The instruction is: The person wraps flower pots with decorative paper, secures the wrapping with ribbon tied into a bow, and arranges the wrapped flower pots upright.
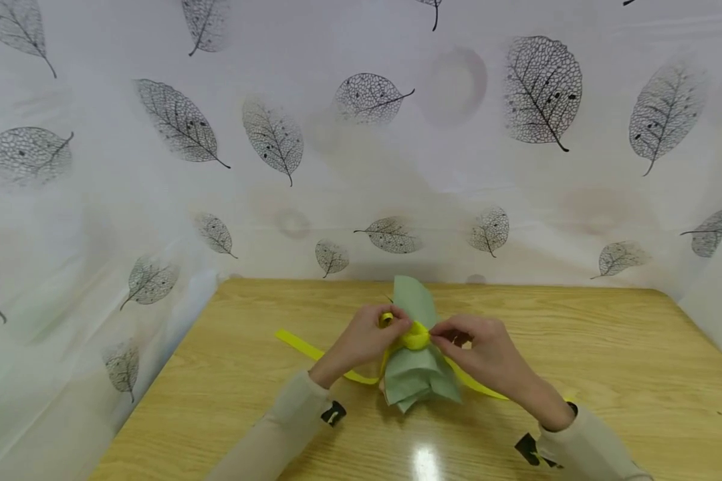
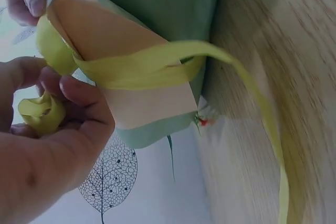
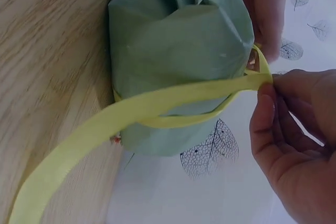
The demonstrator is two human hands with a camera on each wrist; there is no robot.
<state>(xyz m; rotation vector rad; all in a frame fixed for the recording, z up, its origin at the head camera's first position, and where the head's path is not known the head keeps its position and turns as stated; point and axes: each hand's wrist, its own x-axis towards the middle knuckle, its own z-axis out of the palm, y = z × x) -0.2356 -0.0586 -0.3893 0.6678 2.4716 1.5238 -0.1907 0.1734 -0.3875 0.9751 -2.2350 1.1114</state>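
A bundle wrapped in pale green paper (image 1: pixel 420 377) lies on the table, with a yellow ribbon (image 1: pixel 417 337) round its middle. My left hand (image 1: pixel 366 337) is at the bundle's left side, its fingers curled round a loop of the ribbon (image 2: pixel 42 113). From the right, my right hand (image 1: pixel 487 347) pinches the ribbon between thumb and fingertips, plain in the right wrist view (image 3: pixel 299 124). Peach-coloured paper (image 2: pixel 152 106) shows on one side of the wrap in the left wrist view. A small red bit (image 2: pixel 203 122) and a thin green stem peek out at one end; the contents are otherwise hidden.
The ribbon's loose tails (image 1: pixel 301 344) trail out to the left and right over the wooden table (image 1: pixel 216 401). Behind and to the left hangs a white cloth (image 1: pixel 361 180) printed with dark leaves. Dark straps (image 1: pixel 333 413) show at both sleeve cuffs.
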